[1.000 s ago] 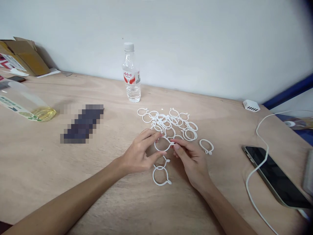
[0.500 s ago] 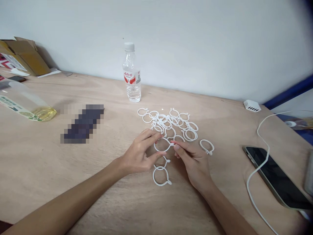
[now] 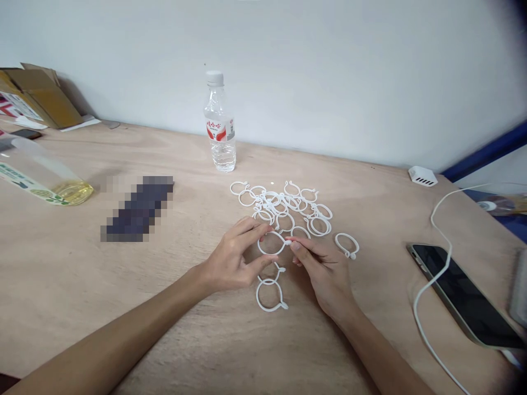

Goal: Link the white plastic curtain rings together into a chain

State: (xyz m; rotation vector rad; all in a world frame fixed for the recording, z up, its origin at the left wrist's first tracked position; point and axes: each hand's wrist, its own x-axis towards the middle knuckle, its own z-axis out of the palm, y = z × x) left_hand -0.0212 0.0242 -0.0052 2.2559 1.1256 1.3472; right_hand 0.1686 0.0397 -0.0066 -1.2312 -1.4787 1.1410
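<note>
A white plastic ring with a small clasp end is held between both hands, just above the wooden table. My left hand grips its left side, thumb below and fingers above. The clasp on the ring's right is pinched between thumb and forefinger of my right hand. Two more rings lie just in front, the nearer one overlapping the other, which my left thumb partly hides. Beyond my fingers spreads a loose pile of similar white rings. A single ring lies apart, right of the pile.
A clear water bottle stands near the wall. On the right, a white cable crosses a phone, with a small white box behind. At left are a blurred-out dark item, an oil bottle and a cardboard box.
Both hands keep the same grip on the ring, and its clasp end now looks closer together at my right fingertips. The whole view has shifted very slightly.
</note>
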